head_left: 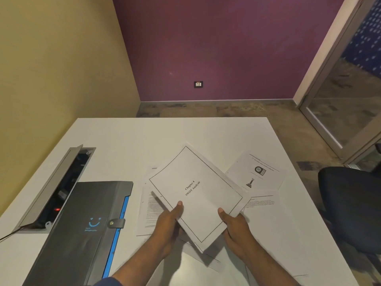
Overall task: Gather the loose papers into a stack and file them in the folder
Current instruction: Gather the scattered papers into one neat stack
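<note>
A small stack of white papers, its top sheet a bordered title page, is lifted slightly over the white table. My left hand grips the stack's near left edge, thumb on top. My right hand grips its near right edge the same way. Loose sheets lie flat under and around it: a text page to the left, a page with two small pictures to the right, another text page beside it. A dark grey folder with a blue edge and snap tab lies closed at the left.
An open cable hatch with a raised grey lid is sunk into the table left of the folder. A dark chair stands off the table's right edge. More white sheets lie near the front edge between my forearms.
</note>
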Motion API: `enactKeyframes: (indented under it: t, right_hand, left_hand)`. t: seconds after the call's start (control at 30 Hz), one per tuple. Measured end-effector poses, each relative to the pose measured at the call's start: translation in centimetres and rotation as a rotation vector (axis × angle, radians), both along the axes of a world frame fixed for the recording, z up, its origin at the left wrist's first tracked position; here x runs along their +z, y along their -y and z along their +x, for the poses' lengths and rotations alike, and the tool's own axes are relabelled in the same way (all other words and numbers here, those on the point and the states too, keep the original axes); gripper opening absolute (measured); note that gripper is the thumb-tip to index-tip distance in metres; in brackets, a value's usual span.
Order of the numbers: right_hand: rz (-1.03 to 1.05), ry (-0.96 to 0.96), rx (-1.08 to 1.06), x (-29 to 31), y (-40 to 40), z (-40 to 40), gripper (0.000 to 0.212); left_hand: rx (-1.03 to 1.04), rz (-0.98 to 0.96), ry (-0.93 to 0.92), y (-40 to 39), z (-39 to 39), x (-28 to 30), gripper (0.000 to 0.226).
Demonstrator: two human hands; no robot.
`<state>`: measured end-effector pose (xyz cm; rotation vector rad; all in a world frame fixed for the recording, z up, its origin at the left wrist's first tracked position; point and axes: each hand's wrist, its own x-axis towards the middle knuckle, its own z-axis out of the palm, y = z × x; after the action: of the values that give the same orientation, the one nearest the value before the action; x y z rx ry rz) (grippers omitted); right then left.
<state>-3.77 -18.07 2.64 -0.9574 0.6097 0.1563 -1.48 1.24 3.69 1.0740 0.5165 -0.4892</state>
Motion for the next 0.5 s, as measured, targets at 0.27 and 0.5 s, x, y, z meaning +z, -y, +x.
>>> enactKeyframes:
  t: [0.27, 0.5]
  right_hand:
    - [-0.031, -0.034, 0.009, 0.1, 1.0, 0.4, 0.038]
    - [0.09, -0.081, 0.113, 1.8, 4.2, 3.0, 0.02]
  left_hand:
    - [0.016, 0.399, -0.01, 0.2, 1.9, 0.3, 0.016]
    - [-0.285, 0.529, 0.038, -3.0, 3.6, 0.9, 0.008]
